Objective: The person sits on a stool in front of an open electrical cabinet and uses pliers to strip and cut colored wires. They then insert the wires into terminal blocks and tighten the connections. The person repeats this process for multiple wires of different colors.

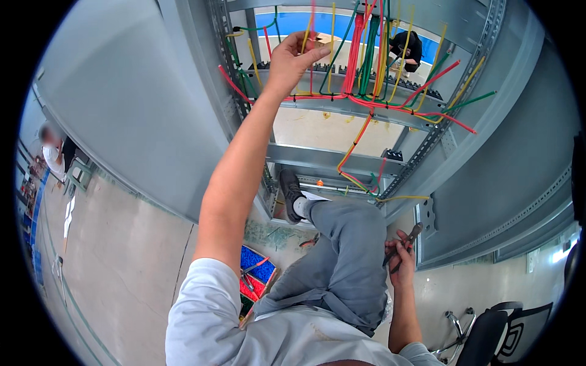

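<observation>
Beneath me the pale, smooth floor (pixel 134 262) spreads across the left and bottom of the frame, crossed by a dark line at lower left. The grey metal cabinet (pixel 128 97) stands on it. At bottom centre, close to my leg, sits a compartmented tray (pixel 271 281) of blue, red and green bits, a red-handled tool (pixel 255 266) lying across it. At far left there's a green stool (pixel 79 174); at lower right, a black wheeled chair (pixel 482 335).
</observation>
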`<state>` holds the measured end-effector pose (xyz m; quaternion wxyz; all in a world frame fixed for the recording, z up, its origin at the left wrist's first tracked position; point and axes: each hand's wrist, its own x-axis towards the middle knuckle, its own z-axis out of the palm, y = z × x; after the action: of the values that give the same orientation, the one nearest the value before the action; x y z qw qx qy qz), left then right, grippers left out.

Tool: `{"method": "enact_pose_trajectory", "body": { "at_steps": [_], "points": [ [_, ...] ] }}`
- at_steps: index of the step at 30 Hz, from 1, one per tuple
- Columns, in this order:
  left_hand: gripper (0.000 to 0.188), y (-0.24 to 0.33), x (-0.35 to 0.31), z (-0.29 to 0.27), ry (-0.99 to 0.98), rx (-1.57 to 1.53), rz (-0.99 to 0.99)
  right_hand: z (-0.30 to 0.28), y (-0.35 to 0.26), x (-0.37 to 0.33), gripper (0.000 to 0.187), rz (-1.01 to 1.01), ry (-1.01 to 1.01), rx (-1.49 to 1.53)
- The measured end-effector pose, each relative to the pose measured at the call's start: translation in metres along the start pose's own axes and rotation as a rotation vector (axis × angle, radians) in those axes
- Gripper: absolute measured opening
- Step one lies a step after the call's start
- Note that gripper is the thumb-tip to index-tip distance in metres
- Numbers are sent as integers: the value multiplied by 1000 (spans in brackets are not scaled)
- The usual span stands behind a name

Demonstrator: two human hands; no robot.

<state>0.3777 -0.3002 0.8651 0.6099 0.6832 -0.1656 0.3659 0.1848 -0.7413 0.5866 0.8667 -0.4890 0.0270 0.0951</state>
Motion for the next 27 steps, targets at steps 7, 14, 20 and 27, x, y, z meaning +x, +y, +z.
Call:
{"method": "enact_pose_trajectory", "body": {
  "at_steps": [7, 14, 20, 27],
  "points": [
    [25, -3, 0, -11, -53, -126, 43, 4, -3, 1, 42, 17, -8, 16],
    [29, -8, -5, -11, -36, -146, 69, 10, -3, 1, 39, 9, -16, 4],
    [32, -8, 5, -8, -20, -146, 23, 10, -5, 0, 39, 10, -6, -22],
    [30, -18, 11, -16, -76, -225, -15, 5, -16, 4, 47, 11, -40, -192]
  ]
}}
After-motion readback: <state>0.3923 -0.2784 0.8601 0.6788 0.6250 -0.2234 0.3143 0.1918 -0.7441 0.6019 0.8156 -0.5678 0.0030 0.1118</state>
